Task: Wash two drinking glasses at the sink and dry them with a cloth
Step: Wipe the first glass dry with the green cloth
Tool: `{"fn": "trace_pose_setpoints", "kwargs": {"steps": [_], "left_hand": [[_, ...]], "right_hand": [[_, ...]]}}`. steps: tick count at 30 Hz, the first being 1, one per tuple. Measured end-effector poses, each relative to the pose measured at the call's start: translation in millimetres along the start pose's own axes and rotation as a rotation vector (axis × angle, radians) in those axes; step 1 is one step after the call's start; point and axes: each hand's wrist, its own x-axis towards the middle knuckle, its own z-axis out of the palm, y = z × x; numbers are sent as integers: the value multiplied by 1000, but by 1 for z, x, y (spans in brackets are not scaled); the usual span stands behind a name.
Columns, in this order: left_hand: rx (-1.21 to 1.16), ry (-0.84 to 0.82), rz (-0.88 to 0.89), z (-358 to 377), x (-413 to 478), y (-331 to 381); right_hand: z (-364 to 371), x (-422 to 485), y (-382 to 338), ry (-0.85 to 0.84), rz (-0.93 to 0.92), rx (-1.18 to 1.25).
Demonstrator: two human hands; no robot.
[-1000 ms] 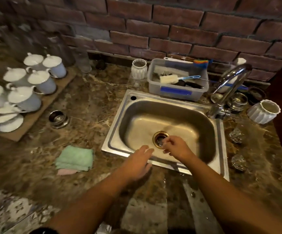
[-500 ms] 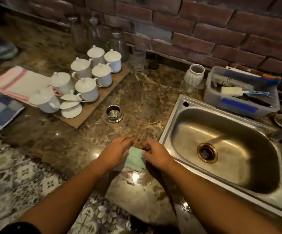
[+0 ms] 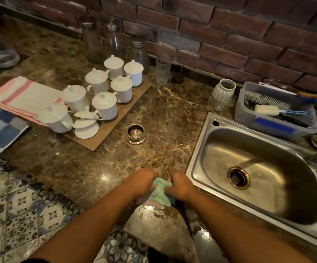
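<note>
A green cloth (image 3: pixel 161 192) lies on the marble counter near its front edge, just left of the steel sink (image 3: pixel 201 149). My left hand (image 3: pixel 142 182) grips the cloth's left side and my right hand (image 3: pixel 180 186) grips its right side, bunching it between them. A pink layer shows under the cloth's lower edge. A tall clear drinking glass (image 3: pixel 162 70) stands at the back by the brick wall. A small clear glass (image 3: pixel 219 105) sits in front of a white ribbed jar (image 3: pixel 224 90). The sink basin is empty, with its drain (image 3: pixel 238 177) open.
A wooden board (image 3: pixel 104 135) carries several white lidded cups. A small steel cup (image 3: pixel 135 132) stands mid-counter. Folded towels (image 3: pixel 20 95) lie far left. A plastic tub (image 3: pixel 273 126) with brushes sits behind the sink. Glass bottles (image 3: pixel 114 40) line the wall.
My hands left the sink and came to the green cloth on the left. Half a second ago they rested on it; now both grip and bunch it. The view swung left.
</note>
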Motion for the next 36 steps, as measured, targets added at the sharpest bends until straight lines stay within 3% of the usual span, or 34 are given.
{"fn": "trace_pose_setpoints", "kwargs": {"steps": [4, 10, 16, 19, 23, 29, 36], "left_hand": [[-205, -31, 86, -21, 1, 6], [-456, -96, 174, -66, 7, 46], [-1006, -155, 278, -116, 7, 125], [-1076, -223, 424, -144, 3, 181], [-991, -298, 546, -174, -8, 258], [-675, -416, 522, -183, -3, 361], [-319, -456, 435, -159, 24, 466]], "right_hand": [[-14, -16, 17, 62, 3, 437], [-73, -59, 38, 100, -52, 706], [-143, -122, 77, 233, -79, 1076], [-170, -169, 101, 129, -211, 1421], [-185, -211, 146, 2, -287, 1786], [-193, -258, 211, -99, -481, 1876], [-185, -290, 291, -30, -484, 1948]]}}
